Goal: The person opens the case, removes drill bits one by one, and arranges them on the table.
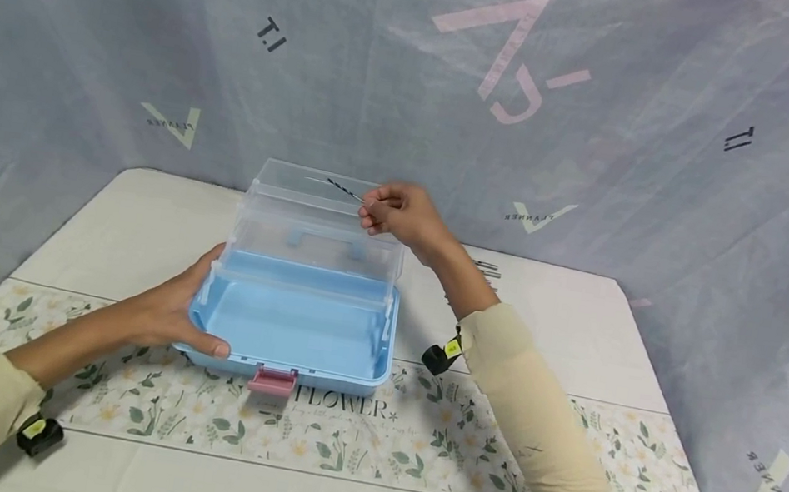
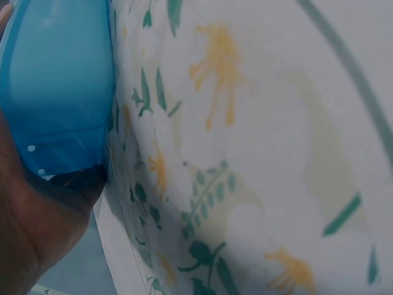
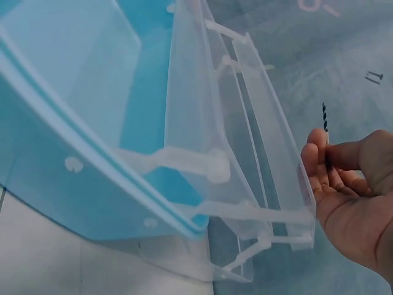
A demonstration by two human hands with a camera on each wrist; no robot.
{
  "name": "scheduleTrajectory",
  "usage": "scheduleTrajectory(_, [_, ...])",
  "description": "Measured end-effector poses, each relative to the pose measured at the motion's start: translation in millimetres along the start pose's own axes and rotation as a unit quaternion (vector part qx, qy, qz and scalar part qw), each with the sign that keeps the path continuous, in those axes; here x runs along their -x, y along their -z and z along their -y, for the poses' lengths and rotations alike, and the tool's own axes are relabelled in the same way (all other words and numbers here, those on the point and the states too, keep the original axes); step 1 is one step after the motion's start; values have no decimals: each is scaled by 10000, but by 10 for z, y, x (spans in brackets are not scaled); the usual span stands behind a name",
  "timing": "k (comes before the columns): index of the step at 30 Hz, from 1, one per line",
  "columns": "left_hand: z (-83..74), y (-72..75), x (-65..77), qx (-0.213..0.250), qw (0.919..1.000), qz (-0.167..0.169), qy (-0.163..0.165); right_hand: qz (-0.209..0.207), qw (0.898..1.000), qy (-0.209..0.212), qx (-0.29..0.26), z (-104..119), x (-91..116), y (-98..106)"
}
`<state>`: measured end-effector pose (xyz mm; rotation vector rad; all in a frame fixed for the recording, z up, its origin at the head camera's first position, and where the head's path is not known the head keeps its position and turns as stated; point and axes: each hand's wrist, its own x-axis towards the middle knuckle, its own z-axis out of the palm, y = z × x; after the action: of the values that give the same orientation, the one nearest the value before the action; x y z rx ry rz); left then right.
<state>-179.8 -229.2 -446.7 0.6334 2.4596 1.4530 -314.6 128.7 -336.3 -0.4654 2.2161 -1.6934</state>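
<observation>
A blue toolbox (image 1: pixel 299 329) stands on the table with its clear lid raised and its clear trays (image 1: pixel 320 240) lifted up toward the back. My left hand (image 1: pixel 173 312) grips the box's left end, thumb over the front corner and fingers along the side. In the left wrist view, that hand (image 2: pixel 43 227) wraps the box's end. Above the upper tray, my right hand (image 1: pixel 402 213) pinches a dark twisted drill bit (image 1: pixel 345 189) between thumb and fingers, its fluted end pointing left. The right wrist view shows the bit (image 3: pixel 325 117) standing out of the fingertips.
Behind the right forearm, several thin metal bits (image 1: pixel 487 274) lie on the table, partly hidden. A pink latch (image 1: pixel 273 381) hangs down at the box front. A floral-banded cloth (image 1: pixel 306 444) covers the table, and a grey printed curtain (image 1: pixel 359 65) hangs behind it.
</observation>
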Motion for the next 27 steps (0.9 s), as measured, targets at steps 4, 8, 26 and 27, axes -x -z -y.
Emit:
scheduleTrajectory(4, [2,-6,-1,21,10000,-28,26,-42,9994,84,-334,-28,37,81])
scheduleTrajectory(8, [3,-14,3,57,10000,-24,56,-93,9982,181,-558,-72,87,155])
scheduleTrajectory(26, [-10,-32,-9,-85,9998,-59,166,-54,9981,-37,-608,-303,377,557])
scheduleTrajectory(27, [-11,-34,-10,-105,9998,-56,189,-40,9982,-31,-594,-320,397,583])
